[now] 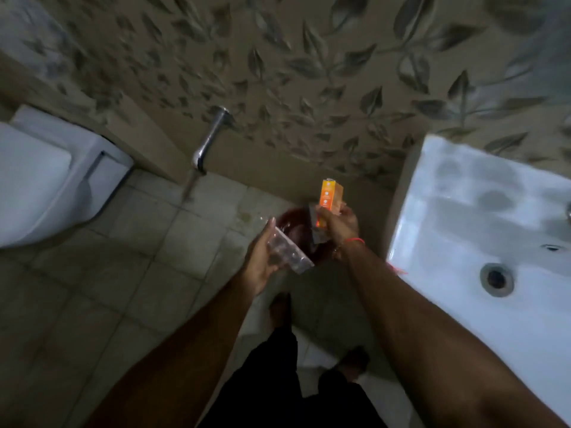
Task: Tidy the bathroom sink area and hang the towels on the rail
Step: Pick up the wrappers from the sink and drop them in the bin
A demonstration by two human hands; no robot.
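Rubbish clearing, I judge: left hand [261, 261] cups a clear plastic pack [287, 253], right hand [338, 223] pinches an orange box [330, 194]; next, drop both into the dark red bin [295, 228]

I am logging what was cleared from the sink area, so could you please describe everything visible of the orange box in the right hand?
The orange box is a slim, rectangular carton, seemingly cardboard, with small pale markings down one face too blurred to read. It stands roughly upright, its top leaning slightly away. The right hand grips its lower end, fingers wrapped round it together with a greyish flat item I cannot identify. It is held in the air above a dark red bin on the floor, left of the white sink.
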